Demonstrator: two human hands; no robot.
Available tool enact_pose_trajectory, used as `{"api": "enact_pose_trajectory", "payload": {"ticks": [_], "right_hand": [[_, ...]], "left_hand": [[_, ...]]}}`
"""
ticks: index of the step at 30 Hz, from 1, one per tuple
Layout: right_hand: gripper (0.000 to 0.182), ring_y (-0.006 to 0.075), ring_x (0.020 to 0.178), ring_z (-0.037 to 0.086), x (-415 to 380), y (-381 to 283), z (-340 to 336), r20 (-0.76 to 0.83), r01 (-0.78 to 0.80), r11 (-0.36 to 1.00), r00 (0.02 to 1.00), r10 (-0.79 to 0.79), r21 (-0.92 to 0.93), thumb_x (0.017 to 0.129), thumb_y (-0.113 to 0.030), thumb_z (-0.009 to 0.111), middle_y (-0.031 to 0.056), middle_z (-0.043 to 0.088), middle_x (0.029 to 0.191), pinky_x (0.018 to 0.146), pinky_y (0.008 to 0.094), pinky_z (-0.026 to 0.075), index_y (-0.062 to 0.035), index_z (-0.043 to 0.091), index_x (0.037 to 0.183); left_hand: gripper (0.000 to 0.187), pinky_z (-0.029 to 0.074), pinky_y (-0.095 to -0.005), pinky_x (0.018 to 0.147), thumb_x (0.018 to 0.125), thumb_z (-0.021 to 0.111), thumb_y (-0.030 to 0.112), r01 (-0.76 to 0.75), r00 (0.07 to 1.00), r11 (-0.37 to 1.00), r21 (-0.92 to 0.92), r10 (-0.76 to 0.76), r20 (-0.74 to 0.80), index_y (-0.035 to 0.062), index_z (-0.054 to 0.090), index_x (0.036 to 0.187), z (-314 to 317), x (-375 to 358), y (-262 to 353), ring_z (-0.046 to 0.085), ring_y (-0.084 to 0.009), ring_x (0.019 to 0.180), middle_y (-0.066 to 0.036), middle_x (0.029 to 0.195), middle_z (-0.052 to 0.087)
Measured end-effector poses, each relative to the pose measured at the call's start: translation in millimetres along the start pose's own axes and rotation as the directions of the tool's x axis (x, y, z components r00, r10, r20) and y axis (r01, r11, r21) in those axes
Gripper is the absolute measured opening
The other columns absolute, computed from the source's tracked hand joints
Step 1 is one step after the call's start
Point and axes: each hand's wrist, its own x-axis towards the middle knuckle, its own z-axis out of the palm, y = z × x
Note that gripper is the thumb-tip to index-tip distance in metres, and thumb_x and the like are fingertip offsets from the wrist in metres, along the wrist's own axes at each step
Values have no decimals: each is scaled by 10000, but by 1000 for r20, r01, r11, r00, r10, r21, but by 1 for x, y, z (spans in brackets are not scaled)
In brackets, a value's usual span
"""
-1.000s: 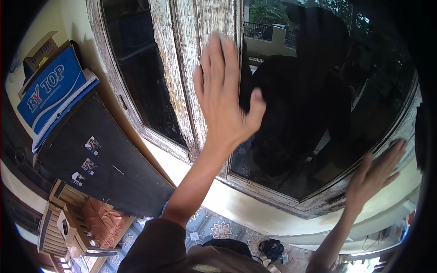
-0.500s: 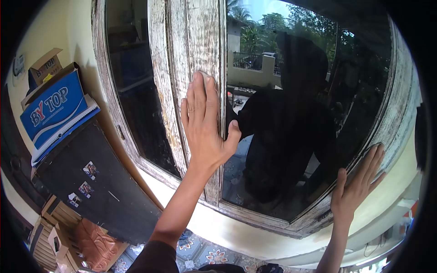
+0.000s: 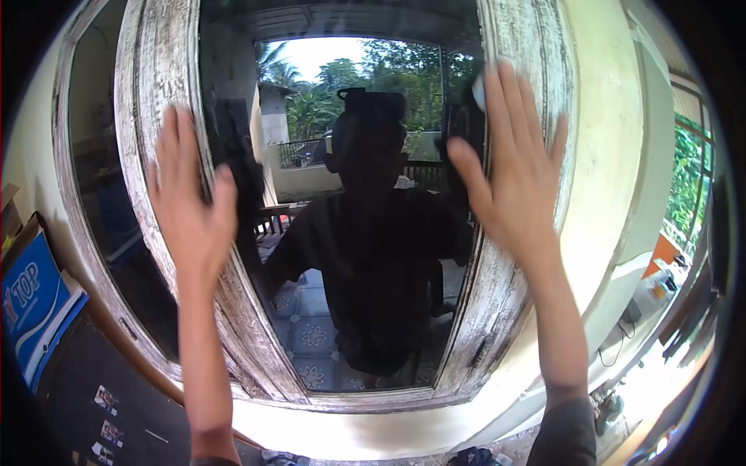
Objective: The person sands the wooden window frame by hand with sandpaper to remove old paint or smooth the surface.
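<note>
A window with a weathered wooden frame [image 3: 505,311], its whitish paint worn and streaked, fills the middle of the head view. My left hand [image 3: 194,213] rests against the left upright of the frame, fingers stretched upward and thumb out. On the right upright my right hand [image 3: 517,175] is spread higher up, thumb reaching over the glass edge. A small pale patch [image 3: 479,92] shows beside its fingertips. Between both hands the dark glass pane [image 3: 373,272] mirrors a person, trees and a tiled floor.
At lower left stands a dark cabinet [image 3: 70,365] with small stickers, carrying a blue box [image 3: 35,291] with white lettering. A narrower pane [image 3: 109,194] lies left of the frame. To the right are a cream wall [image 3: 602,155] and a bright opening with items on a ledge.
The view has turned right, bringing the window pane to the middle. My right hand has moved up the right upright from the lower corner. My left hand stays on the left upright.
</note>
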Motion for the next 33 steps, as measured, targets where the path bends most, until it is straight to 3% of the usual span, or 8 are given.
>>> {"api": "enact_pose_trajectory", "payload": {"ticks": [2,13,16,18,22,26,28,33], "right_hand": [[722,288,1431,297,51,14,9,-214,93,995,972,-99,-37,917,-491,535,108,338,1538,1145,577,88,-97,338,1489],[758,260,1434,292,100,33,15,-259,80,995,962,-91,-54,923,-562,488,110,328,1542,1157,570,95,-89,320,1491],[686,360,1394,315,131,39,4,-234,64,996,971,-46,70,979,-457,429,253,340,1487,1150,412,233,56,344,1427],[728,272,1442,271,97,35,12,-260,74,997,962,-78,-28,948,-564,427,106,299,1557,1168,532,85,-117,293,1507],[724,260,1435,291,76,35,19,-283,98,994,953,-109,-54,933,-595,424,95,348,1533,1166,537,120,-146,334,1494],[681,354,1393,323,165,42,2,-236,84,996,969,-78,15,979,-455,428,245,349,1486,1152,419,232,62,358,1416],[686,249,1427,304,167,53,1,-103,127,991,987,-122,40,956,-543,429,87,343,1538,1168,484,133,-128,332,1493],[656,235,1423,315,73,40,13,-199,119,988,970,-137,-100,959,-555,417,47,351,1537,1173,511,113,-200,323,1502]], "left_hand": [[627,164,-467,1172,889,515,256,-28,996,1000,-13,27,-84,141,365,1487,7,45,-9,309,-296,1424,-123,1533,349],[634,192,-460,1175,890,523,340,-45,980,995,87,61,-189,190,372,1487,24,97,-28,329,-266,1417,-83,1531,360],[626,190,-454,1179,892,520,345,-50,977,998,48,59,-203,190,381,1482,22,110,-33,332,-267,1415,-75,1528,367],[626,189,-455,1180,891,519,356,-37,985,999,29,42,-166,186,387,1479,19,89,-30,332,-271,1415,-72,1526,370],[637,222,-485,1159,898,493,423,-48,984,986,161,75,-164,170,394,1475,23,75,-35,337,-279,1410,-76,1526,370],[600,286,-435,1131,904,526,386,-193,942,978,83,209,-264,117,448,1435,36,189,-52,360,-325,1387,-151,1506,380],[652,283,-408,1129,889,532,335,-76,983,997,-35,69,-168,-22,400,1419,21,181,-20,379,-377,1355,-258,1452,399],[595,288,-448,1110,867,563,354,-168,961,982,84,182,-208,79,496,1390,23,75,-3,374,-342,1375,-181,1486,399]]}}
